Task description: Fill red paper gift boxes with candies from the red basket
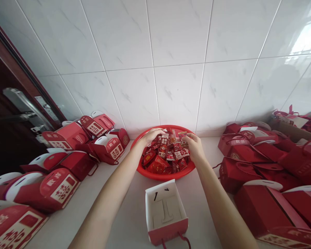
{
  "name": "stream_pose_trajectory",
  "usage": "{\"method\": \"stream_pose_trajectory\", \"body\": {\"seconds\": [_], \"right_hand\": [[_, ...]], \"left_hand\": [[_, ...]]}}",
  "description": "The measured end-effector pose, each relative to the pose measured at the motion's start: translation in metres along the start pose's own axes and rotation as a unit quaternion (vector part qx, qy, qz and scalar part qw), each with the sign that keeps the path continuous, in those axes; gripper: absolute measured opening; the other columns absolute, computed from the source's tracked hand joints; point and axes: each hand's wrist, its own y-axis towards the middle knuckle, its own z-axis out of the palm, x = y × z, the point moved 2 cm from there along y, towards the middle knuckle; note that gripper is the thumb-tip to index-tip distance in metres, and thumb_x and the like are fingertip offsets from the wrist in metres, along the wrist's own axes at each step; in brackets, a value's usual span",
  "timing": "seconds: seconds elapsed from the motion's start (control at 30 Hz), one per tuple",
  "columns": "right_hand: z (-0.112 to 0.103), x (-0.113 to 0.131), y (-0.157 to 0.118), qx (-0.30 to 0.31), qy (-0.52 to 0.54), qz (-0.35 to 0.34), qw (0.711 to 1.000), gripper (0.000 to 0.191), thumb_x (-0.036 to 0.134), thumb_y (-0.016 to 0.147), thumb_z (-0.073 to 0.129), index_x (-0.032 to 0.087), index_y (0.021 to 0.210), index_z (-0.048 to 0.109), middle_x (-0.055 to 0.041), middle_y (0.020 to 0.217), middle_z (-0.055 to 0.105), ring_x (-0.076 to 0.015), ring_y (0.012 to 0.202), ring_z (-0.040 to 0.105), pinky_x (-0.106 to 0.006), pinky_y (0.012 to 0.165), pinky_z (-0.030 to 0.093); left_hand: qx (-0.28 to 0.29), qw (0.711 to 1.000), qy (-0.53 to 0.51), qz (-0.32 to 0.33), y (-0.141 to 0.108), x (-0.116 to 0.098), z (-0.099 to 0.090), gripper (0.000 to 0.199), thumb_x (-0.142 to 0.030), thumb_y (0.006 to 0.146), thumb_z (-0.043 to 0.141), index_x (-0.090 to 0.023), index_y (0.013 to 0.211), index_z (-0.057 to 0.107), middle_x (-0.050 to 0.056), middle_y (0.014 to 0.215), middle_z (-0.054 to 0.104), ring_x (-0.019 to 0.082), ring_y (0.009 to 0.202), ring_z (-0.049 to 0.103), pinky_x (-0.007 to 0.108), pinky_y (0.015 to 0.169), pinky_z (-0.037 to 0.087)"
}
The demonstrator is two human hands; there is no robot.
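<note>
- At the near edge of the counter (131, 218), between the two forearms, an open-topped box (167, 207) is set with its white inside turned up and its cord handle toward the viewer.
- To either side, left-hand boxes (46, 190) and right-hand boxes (256, 207), all red, are crowded together.
- Beyond the open-topped box, wrapped packets (158, 164) are heaped inside a red basket (162, 177).
- Among them, a tall packet (163, 145) is laid with its long axis running near to far; its far end is met at the fingertips of the left hand (153, 135), the nearer hand.
- Across the heap, the right hand (193, 147) is held at the basket's right side, fingers bent inward beside small packets.
- Both arms are stretched forward, palms turned down and inward; whether either grip is closed on anything cannot be told.
- Behind, a tiled wall (178, 97) is seen.
</note>
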Motion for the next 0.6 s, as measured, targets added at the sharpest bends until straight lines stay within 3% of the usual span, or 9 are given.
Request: {"method": "stream_pose_trajectory", "body": {"seconds": [0.33,0.6], "right_hand": [[-0.003,-0.006,0.006,-0.046,-0.007,-0.009,0.999,0.016,0.022,0.058,0.063,0.022,0.073,0.058,0.0019,0.066,0.064,-0.0151,0.056,0.058,-0.028,0.051,0.046],[0.000,0.000,0.000,0.000,-0.005,0.011,1.000,0.020,0.029,0.060,0.073,0.020,0.074,0.062,0.0002,0.066,0.066,-0.0146,0.053,0.059,-0.026,0.046,0.046]], "left_hand": [[0.100,0.984,-0.139,-0.051,-0.010,-0.013,0.010,0.014,-0.026,0.064,0.069,-0.018,0.070,0.060,-0.001,0.066,0.060,0.012,0.058,0.056,0.027,0.059,0.046],[0.097,0.980,-0.167,-0.051,-0.010,-0.011,0.009,0.016,-0.024,0.064,0.075,-0.016,0.070,0.063,0.000,0.069,0.067,0.013,0.061,0.062,0.026,0.061,0.048]]}}
